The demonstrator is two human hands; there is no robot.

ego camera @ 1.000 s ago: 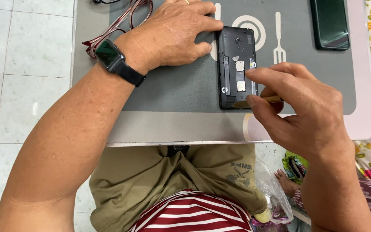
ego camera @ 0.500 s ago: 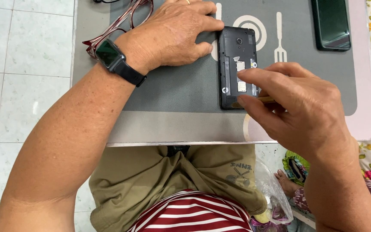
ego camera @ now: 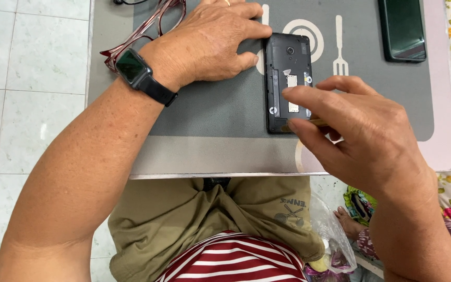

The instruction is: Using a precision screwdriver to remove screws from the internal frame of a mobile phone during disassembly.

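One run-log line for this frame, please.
left hand: steadies opened black phone | right hand: pinches thin brown tool | red-framed glasses nearby

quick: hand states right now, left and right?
Left hand: open, flat on the grey mat, fingertips against the opened black phone.
Right hand: closed, pinching a thin brownish tool at the phone's lower edge.

Both arms are bare to above the elbow. The left wrist carries a smartwatch (ego camera: 131, 67) — dark square face, black band. A ring (ego camera: 228, 2) shows on the left hand (ego camera: 210, 39). Below the watch: olive-khaki shorts (ego camera: 204, 219) and a red-and-white striped shirt (ego camera: 236, 261).
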